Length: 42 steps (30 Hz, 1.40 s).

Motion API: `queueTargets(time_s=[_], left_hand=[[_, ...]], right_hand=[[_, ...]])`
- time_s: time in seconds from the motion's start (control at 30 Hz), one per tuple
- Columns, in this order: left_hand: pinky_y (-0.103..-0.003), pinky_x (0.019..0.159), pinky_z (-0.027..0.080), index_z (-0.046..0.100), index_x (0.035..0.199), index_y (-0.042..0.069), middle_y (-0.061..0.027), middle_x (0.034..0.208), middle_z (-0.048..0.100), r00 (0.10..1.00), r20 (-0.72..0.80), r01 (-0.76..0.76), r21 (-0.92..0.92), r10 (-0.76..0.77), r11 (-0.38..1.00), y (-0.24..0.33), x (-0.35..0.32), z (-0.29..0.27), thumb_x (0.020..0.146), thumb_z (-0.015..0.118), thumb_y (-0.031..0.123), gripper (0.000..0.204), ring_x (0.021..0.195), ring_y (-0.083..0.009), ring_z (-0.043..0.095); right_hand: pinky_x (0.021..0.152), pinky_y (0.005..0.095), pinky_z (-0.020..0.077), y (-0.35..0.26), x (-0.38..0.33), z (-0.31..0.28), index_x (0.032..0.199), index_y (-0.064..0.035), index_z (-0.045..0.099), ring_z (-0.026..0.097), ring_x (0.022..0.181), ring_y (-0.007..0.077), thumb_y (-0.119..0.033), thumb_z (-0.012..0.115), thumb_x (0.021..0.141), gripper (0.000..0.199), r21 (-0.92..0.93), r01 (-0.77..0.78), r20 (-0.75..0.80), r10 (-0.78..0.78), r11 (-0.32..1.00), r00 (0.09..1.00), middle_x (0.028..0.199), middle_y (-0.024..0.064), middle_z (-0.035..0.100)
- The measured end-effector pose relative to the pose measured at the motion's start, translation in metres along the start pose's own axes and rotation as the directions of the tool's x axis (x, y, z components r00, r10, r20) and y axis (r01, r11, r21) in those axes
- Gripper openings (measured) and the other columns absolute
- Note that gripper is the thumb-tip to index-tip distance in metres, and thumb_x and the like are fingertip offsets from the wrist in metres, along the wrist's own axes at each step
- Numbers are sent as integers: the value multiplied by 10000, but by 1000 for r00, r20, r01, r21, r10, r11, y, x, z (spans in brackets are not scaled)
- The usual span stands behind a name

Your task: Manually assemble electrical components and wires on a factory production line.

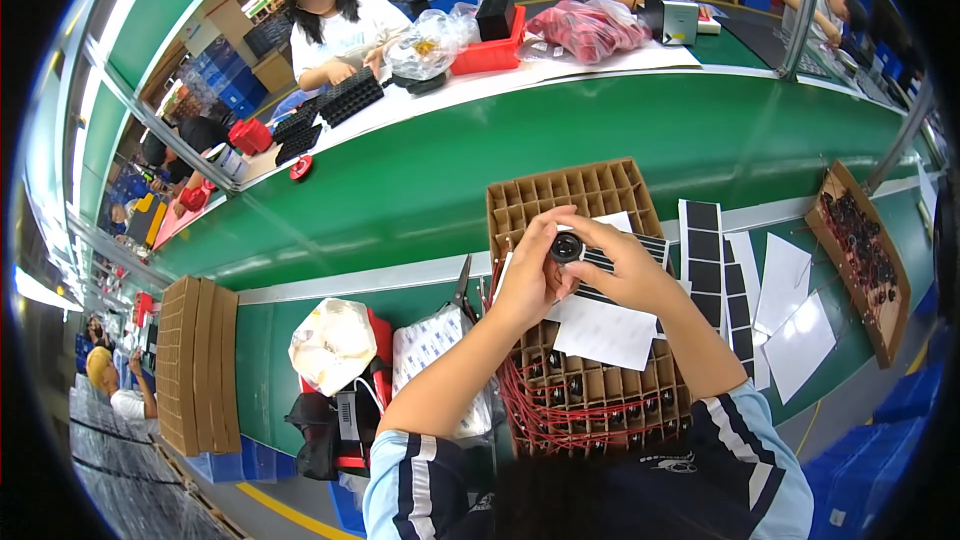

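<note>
A small round black part [566, 247] with a raised ring on its face is held up between my two hands. My left hand [528, 268] curls round its left side. My right hand [628, 265] closes on it from the right, thumb and fingertips at its lower and upper edge. Below the hands, sheets of white paper and black-striped label sheets [652, 252] lie over a cardboard divider tray [570, 188]. The tray's near cells hold several black round parts with red wires [540, 408]. The undersides of my fingers are hidden.
At left stand stacked cardboard dividers [195, 365], a red bin [378, 340] with a white bag, and scissors [462, 282] on a bubble-wrap pouch [430, 352]. Black label strips [703, 250] and a carton of wired parts [862, 265] lie right. Across the green partition, people work.
</note>
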<state>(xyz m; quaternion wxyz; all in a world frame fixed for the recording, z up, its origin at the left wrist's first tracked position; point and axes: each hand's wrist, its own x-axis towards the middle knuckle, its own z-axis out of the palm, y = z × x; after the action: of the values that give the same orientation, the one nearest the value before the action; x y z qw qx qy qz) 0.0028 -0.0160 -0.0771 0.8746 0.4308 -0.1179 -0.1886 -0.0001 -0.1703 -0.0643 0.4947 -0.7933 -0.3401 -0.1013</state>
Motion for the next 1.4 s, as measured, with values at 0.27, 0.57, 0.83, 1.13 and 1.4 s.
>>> queueTargets(time_s=[0.27, 0.57, 0.83, 1.13, 1.4], left_hand=[[-195, 415, 346, 406, 1134, 92, -18, 666, 484, 993, -104, -61, -6, 60, 998, 2, -1, 8, 905, 393, 209, 258, 475, -80, 429], [-205, 400, 350, 393, 1126, 93, -40, 677, 515, 997, 20, -76, -50, 77, 996, 2, -2, 6, 912, 370, 217, 248, 461, -84, 442], [-157, 356, 287, 411, 1105, 104, -20, 702, 527, 995, -74, -61, 90, 68, 994, -4, -1, 4, 905, 400, 227, 235, 446, -36, 412], [-177, 366, 275, 415, 1100, 98, -10, 652, 467, 1000, -16, 12, 99, -11, 995, -1, -1, 1, 912, 353, 380, 344, 432, -56, 380], [-184, 403, 294, 432, 1121, 53, 13, 586, 385, 1000, -17, -3, 179, 6, 984, 3, -3, 7, 901, 390, 356, 377, 437, -43, 321]], right_hand=[[844, 356, 386, -5, 1, 1, 1144, -38, 482, 508, 971, 277, -178, 655, 722, 476, 36, -87, -12, 88, 996, 996, 1048, 140, 546], [798, 325, 403, -7, 4, 1, 1027, -21, 553, 522, 896, 227, -155, 701, 668, 411, 188, -79, -22, 85, 979, 996, 969, 103, 560], [766, 293, 414, -2, 0, 7, 1047, -11, 546, 512, 893, 198, -177, 707, 667, 445, 270, -169, 75, 154, 948, 985, 1008, 94, 541], [833, 358, 398, 0, 4, 4, 988, 3, 579, 529, 929, 287, -207, 702, 640, 425, 79, -15, -26, 17, 997, 1000, 963, 147, 584], [833, 339, 399, 2, 4, 4, 990, -5, 582, 538, 934, 264, -202, 695, 678, 387, 95, -49, 15, 48, 994, 999, 973, 134, 585]])
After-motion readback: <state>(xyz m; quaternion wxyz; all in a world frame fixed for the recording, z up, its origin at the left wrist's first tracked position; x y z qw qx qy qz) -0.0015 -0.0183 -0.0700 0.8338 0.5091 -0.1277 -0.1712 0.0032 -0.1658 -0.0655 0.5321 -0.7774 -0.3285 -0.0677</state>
